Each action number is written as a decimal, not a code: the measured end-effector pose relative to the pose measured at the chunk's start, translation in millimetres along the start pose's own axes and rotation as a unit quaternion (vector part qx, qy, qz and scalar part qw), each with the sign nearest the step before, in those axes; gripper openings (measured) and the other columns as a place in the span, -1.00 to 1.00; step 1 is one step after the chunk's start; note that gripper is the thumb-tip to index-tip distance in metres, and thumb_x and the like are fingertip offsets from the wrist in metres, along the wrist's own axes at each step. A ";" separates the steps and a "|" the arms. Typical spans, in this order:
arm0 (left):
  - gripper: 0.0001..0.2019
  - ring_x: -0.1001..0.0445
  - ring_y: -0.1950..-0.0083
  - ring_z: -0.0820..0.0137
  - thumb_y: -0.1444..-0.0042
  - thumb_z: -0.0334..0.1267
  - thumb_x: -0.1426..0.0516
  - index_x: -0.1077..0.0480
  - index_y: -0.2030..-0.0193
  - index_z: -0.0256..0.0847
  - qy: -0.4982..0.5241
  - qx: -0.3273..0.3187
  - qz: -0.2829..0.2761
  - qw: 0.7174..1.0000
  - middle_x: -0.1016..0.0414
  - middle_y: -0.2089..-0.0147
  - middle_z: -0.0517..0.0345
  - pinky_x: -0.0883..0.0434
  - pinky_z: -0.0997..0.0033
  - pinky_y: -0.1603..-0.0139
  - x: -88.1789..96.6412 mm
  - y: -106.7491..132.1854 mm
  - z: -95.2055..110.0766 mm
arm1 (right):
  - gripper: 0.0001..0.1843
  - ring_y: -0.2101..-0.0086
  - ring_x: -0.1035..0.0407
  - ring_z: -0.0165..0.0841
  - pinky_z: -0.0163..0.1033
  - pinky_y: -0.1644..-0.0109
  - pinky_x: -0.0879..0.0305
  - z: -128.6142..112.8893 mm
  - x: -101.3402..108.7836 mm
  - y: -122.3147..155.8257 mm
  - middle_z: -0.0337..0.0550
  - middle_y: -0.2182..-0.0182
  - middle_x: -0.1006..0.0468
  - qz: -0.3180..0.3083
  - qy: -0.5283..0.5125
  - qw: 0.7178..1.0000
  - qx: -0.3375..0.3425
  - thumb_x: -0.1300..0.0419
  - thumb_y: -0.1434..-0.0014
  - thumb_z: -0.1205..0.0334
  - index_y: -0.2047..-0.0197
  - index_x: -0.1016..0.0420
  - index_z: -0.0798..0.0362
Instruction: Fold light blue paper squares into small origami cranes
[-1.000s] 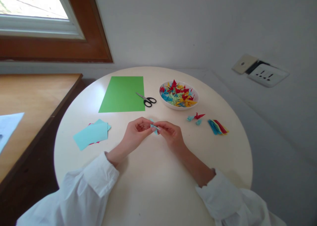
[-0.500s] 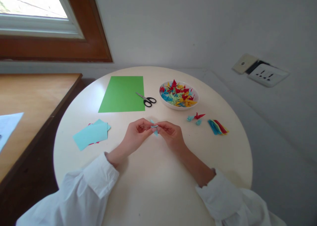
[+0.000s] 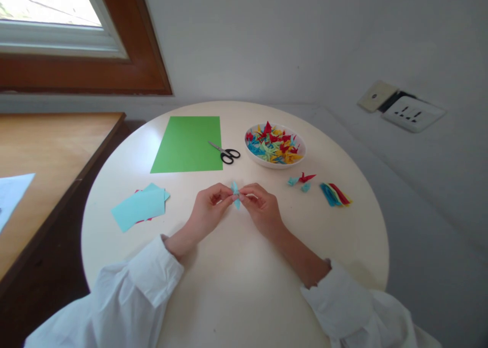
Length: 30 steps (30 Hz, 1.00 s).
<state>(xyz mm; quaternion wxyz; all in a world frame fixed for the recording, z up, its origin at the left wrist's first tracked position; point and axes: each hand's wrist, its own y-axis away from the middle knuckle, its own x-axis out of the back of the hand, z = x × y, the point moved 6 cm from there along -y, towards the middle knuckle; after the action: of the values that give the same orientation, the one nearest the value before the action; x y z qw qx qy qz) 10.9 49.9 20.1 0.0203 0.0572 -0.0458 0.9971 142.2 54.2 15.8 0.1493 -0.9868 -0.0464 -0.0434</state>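
Observation:
Between my two hands, over the middle of the round table, is a small light blue folded paper, narrow and pointed at its upper and lower ends. My left hand pinches it from the left between thumb and forefinger. From the right, my right hand pinches it the same way, and the fingertips nearly meet. The fingers hide the paper's middle. Off to the right lie a red paper crane and two small light blue folded pieces.
A white bowl of colourful paper cranes stands at the back. Scissors overlap a green sheet. Light blue sheets lie over red paper at left; folded coloured strips lie at right. The wall has a socket.
The light blue folded paper has turned in my fingers and stands more upright, its upper tip showing more. Both hands stay in nearly the same place.

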 end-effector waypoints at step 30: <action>-0.69 -0.41 0.52 0.48 0.13 -0.09 -0.23 -0.23 0.39 -0.22 0.064 0.035 -0.028 0.997 -0.45 0.60 0.26 -0.27 0.54 0.49 -5.5 1.4 -2.0 | -0.87 0.53 -0.40 -0.40 -0.27 0.40 -0.36 10.7 -1.4 0.3 -0.23 0.59 -0.53 0.052 -0.134 0.983 -0.114 -0.29 0.19 0.20 0.57 -0.45 0.07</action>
<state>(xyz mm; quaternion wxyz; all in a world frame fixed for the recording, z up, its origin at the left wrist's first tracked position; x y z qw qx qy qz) 16.1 48.5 17.4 0.0492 -0.0050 -0.0075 0.9987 141.6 57.0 5.4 0.0308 -0.9952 -0.0090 0.0922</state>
